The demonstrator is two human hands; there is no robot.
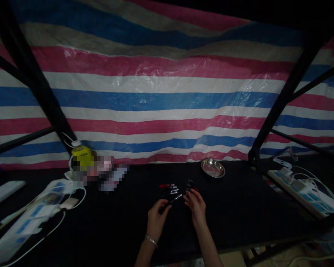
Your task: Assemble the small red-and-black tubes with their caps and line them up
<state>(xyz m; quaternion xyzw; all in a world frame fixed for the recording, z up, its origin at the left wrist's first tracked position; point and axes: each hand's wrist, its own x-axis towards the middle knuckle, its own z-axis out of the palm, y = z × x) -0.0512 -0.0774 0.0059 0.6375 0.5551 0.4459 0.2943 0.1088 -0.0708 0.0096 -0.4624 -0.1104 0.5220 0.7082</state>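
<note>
My left hand [157, 219], with a bracelet at its wrist, pinches the dark end of a slim rod with a silver tip [178, 197], which points up and right. Just beyond it on the black table lie several similar slim pieces with silver ends, among them a red one [164, 185] and a dark one [171, 192]. To the right, my right hand [197, 208] has its fingers drawn together at a small group of dark and red parts [189, 184]. What those fingers hold is too dark to make out.
A round metal dish [213, 168] stands at the back right of the black table [239, 211]. Power strips with cables lie at the left [30, 218] and right [306, 191]. A yellow bottle [82, 154] stands back left beside blurred items. Black frame posts flank a striped sheet [167, 100].
</note>
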